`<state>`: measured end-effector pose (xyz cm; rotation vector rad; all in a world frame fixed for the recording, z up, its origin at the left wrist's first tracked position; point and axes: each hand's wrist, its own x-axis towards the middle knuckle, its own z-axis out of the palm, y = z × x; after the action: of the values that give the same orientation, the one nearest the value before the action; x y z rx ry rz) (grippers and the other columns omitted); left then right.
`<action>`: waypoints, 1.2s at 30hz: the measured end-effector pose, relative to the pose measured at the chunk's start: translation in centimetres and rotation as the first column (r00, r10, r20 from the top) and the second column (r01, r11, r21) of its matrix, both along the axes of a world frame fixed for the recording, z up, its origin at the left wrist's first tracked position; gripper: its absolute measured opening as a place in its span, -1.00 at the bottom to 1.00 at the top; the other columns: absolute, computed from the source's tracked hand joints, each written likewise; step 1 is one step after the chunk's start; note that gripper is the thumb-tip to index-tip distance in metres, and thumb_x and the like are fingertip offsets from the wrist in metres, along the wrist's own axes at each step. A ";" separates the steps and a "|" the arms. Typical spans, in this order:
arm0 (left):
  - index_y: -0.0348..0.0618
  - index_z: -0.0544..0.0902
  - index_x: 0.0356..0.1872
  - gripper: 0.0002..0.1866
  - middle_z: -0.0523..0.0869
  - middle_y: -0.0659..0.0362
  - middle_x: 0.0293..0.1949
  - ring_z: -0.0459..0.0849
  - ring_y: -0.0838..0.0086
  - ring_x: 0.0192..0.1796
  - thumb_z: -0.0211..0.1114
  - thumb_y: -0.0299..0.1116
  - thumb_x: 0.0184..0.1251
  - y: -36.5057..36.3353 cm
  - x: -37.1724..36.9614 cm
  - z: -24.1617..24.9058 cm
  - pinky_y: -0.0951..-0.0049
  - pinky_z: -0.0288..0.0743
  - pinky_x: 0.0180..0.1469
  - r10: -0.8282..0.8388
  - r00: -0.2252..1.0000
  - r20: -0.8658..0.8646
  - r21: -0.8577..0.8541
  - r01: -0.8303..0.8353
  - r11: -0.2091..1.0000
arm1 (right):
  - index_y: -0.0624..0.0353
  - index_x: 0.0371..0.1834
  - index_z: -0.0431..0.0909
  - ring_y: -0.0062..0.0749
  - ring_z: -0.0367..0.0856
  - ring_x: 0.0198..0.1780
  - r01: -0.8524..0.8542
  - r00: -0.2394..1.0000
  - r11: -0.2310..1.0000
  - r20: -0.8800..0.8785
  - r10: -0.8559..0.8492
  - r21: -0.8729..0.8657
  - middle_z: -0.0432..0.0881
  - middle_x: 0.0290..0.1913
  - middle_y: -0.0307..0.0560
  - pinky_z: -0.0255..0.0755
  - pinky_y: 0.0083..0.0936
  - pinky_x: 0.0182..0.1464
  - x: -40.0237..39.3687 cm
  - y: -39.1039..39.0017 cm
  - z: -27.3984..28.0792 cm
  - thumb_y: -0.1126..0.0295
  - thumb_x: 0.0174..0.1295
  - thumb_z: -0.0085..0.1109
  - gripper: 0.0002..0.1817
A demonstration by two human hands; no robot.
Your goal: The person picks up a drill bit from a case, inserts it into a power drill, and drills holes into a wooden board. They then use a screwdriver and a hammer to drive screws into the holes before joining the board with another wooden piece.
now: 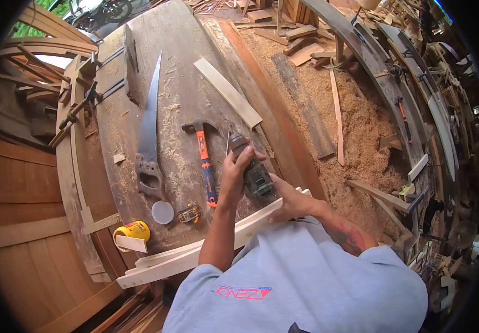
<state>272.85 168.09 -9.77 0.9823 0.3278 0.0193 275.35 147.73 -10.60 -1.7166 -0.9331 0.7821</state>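
Observation:
My left hand (236, 169) is wrapped around a dark cordless drill (260, 182), whose thin bit (228, 143) points away from me. Close beside the drill's base, my right hand (290, 198) is closed over the right end of pale wooden strips (186, 256). These strips lie along the near edge of the workbench (181, 111), in front of my body. A claw hammer (203, 152) with an orange and blue handle is left of the drill. Farther left rests a handsaw (149, 127), its blade pointing away.
By the saw handle are a round whitish lid (162, 212) and a small yellow-black tool (189, 213). A yellow tub (133, 235) stands at the near left corner. One pale board (228, 93) lies toward the back. Sawdust (356, 133) and offcuts cover the ground at right.

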 end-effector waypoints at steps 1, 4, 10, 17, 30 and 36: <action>-0.30 0.31 0.38 -0.24 0.74 -0.03 -0.15 0.75 0.39 -0.18 0.33 0.06 0.42 0.0 0.8 0.6 0.40 0.66 -0.14 -0.021 1.000 -0.012 -0.002 0.021 1.000 | 0.25 0.47 0.24 -0.02 0.40 0.42 0.031 0.995 0.998 0.093 -0.026 -0.053 0.41 0.38 0.21 0.27 -0.17 0.45 -0.7 1.4 -0.2 0.23 -0.10 0.66 0.05; -0.26 0.45 0.19 -0.51 0.71 0.06 -0.37 0.73 0.41 -0.38 0.27 -0.10 0.46 -2.3 2.1 2.8 0.41 0.67 -0.36 0.112 0.993 -0.032 -0.078 -0.114 0.990 | 0.25 0.36 0.30 -0.09 0.59 0.22 0.339 0.935 0.928 0.057 -0.351 0.155 0.57 0.16 0.12 0.46 -0.23 0.25 -1.5 4.3 -6.0 0.34 -0.04 0.63 -0.11; -0.30 0.44 0.28 -0.37 0.64 -0.14 0.07 0.66 0.17 0.14 0.11 0.11 0.57 -8.4 0.8 11.9 0.20 0.52 0.22 -0.230 0.881 0.414 -0.011 0.258 0.966 | 0.20 0.22 0.41 -0.40 0.64 0.05 0.625 0.654 0.774 -0.610 -0.448 0.101 0.60 0.02 -0.09 0.58 -0.44 0.08 -1.7 -4.8 7.7 0.45 0.22 0.41 -0.47; -0.42 0.40 0.34 -0.16 0.49 -0.25 0.29 0.47 -0.07 0.34 0.36 0.15 0.33 -9.1 -3.3 -0.8 0.07 0.30 0.39 -0.559 0.792 -0.246 0.751 0.520 0.407 | 0.26 -0.01 0.67 -0.24 0.77 -0.15 0.443 0.889 0.769 0.117 -0.442 -0.461 0.71 -0.09 0.10 0.66 -0.35 -0.13 -7.0 -17.2 15.2 0.48 0.15 0.40 -0.68; -0.29 0.51 -0.14 -0.48 0.59 -0.05 -0.18 0.60 0.07 -0.05 0.56 -0.21 -0.03 -12.2 -6.6 -5.7 0.15 0.48 0.03 -0.445 0.771 -0.456 0.835 0.544 0.088 | 0.35 0.10 0.61 -0.41 0.73 -0.21 0.430 0.818 0.635 -0.020 -0.574 -0.641 0.78 -0.18 0.04 0.59 -0.43 -0.09 -11.3 -16.7 10.9 0.49 0.10 0.47 -0.54; -0.29 0.51 -0.15 -0.48 0.59 -0.05 -0.18 0.61 0.09 -0.06 0.58 -0.26 -0.06 -12.2 -6.7 -5.6 0.15 0.50 0.00 -0.443 0.786 -0.431 0.841 0.528 0.119 | 0.33 0.13 0.60 -0.49 0.72 -0.20 0.401 0.804 0.615 -0.060 -0.591 -0.678 0.78 -0.20 0.03 0.58 -0.47 -0.10 -11.0 -16.5 11.1 0.50 0.10 0.46 -0.51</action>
<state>266.15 155.89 -15.37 2.3160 -0.0227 -0.5177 264.39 131.26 0.51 -2.2296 0.0907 0.9805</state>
